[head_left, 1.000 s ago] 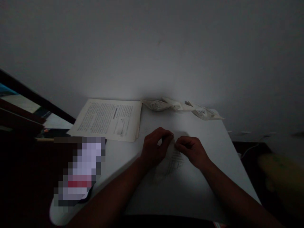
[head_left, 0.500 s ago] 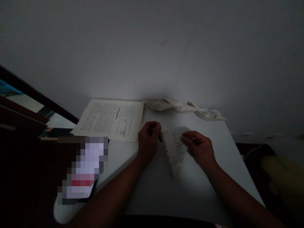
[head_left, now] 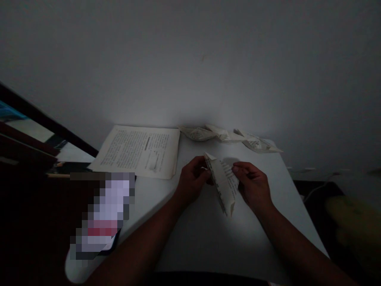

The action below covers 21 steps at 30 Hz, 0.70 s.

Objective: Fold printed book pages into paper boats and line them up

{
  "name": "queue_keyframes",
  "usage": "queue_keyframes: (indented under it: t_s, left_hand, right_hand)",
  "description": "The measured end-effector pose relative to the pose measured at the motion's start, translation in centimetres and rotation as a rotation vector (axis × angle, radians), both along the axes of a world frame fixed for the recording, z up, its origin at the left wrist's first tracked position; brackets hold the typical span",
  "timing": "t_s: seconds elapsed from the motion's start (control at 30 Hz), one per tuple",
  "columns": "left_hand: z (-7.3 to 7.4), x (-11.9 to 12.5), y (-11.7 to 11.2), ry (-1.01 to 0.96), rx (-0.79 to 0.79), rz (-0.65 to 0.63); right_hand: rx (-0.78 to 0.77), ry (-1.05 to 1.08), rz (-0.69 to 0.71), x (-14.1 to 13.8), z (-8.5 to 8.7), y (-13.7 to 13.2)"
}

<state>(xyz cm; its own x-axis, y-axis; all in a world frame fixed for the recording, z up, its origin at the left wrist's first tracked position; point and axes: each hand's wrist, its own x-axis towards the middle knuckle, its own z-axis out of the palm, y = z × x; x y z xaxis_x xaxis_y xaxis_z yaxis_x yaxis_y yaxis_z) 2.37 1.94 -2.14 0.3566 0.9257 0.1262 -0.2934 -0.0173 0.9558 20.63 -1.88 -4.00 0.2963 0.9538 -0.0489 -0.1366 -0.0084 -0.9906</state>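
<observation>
Between my hands is a piece of folded printed paper (head_left: 224, 182), roughly triangular, held above the white table. My left hand (head_left: 193, 176) grips its long folded edge near the upper left, with the fingertips partly behind the paper. With thumb and fingers, my right hand (head_left: 253, 180) pinches the paper's right corner. Lines of print show on its right-hand side, and a blank folded band runs along the left. Behind it, near the wall, lie three folded paper boats: one on the left (head_left: 198, 133), one in the middle (head_left: 224, 134), one on the right (head_left: 258, 142).
A stack of printed sheets (head_left: 137, 151) lies at the table's back left. A phone (head_left: 111, 214) with a blurred-out screen rests at the left edge of the white table (head_left: 190, 246). The wall (head_left: 202, 79) rises directly behind. Something yellowish (head_left: 348, 226) is beyond the right edge.
The folded paper has turned, so its upper tip now shows above my left hand. My left hand has slid slightly right and down along its edge; my right hand still pinches the right corner.
</observation>
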Motion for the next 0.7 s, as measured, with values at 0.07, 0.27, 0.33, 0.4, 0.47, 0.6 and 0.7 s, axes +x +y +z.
queue_keyframes:
  t_s: [0.07, 0.27, 0.33, 0.4, 0.47, 0.6, 0.7]
  left_hand:
    - [0.0, 0.2, 0.0, 0.023, -0.016, -0.024]
    - [0.0, 0.4, -0.5, 0.23, 0.062, 0.016]
    - [0.1, 0.2, -0.6, 0.306, 0.132, 0.107]
    - [0.1, 0.1, -0.6, 0.346, 0.166, 0.167]
    - [0.1, 0.0, -0.5, 0.363, 0.158, 0.196]
    - [0.0, 0.2, -0.5, 0.363, 0.21, 0.166]
    - [0.1, 0.4, -0.6, 0.348, 0.307, 0.059]
  right_hand:
    - [-0.01, -0.038, 0.014, 0.0, 0.1, 0.0]
    - [0.035, -0.275, 0.041, -0.4, 1.2, -0.3]
    - [0.117, -0.333, 0.099, -0.5, 1.4, -0.4]
    - [0.196, -0.369, 0.167, -0.6, 1.5, -0.6]
    - [0.237, -0.432, 0.24, -0.8, 1.6, -0.7]
    - [0.239, -0.612, 0.365, -1.4, 2.1, -1.0]
    - [0.235, -0.606, 0.388, -1.6, 2.3, -1.1]
